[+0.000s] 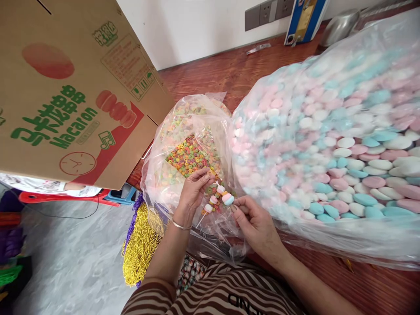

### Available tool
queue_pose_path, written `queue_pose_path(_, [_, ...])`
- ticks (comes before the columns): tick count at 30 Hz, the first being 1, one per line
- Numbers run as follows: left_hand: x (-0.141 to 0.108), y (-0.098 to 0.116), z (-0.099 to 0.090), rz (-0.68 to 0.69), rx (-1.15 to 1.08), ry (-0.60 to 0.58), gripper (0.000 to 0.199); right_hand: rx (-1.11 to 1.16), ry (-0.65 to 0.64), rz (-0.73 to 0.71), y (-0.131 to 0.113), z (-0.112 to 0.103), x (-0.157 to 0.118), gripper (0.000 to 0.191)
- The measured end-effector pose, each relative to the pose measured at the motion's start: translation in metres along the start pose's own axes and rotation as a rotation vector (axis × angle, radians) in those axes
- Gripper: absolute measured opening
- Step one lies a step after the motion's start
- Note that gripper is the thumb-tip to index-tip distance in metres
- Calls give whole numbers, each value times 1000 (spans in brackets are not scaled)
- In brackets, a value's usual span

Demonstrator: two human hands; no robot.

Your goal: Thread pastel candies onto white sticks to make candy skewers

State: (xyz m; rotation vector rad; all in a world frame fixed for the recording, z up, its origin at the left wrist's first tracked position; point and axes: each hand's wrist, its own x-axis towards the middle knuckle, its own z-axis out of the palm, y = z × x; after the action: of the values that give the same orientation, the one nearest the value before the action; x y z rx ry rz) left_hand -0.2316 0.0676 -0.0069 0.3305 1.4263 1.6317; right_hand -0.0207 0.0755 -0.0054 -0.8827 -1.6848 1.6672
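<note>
Candy skewer [227, 199] pinched in right hand [257, 225].

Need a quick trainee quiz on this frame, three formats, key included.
1. True or false: the left hand has a bracelet at its wrist.
2. Which hand is nearer the big bag of pastel discs? A) left hand B) right hand
3. Fill the gap: the large green Latin lettering on the cardboard box reads "____".

Key: 1. True. 2. B. 3. Macaron.
</note>
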Motion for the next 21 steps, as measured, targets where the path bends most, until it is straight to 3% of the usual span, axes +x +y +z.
queue_pose_path(7, [-34,1,18,75,168,-129,31,74,1,66,-3,-4,-3,20])
queue_pose_path(15, [-58,-4,34,258,230,-116,18,142,66,94,-12,-11,-22,26])
queue_pose_path(21, [-87,-18,67,128,102,-232,21,72,184,-50,-16,-26,-43,19])
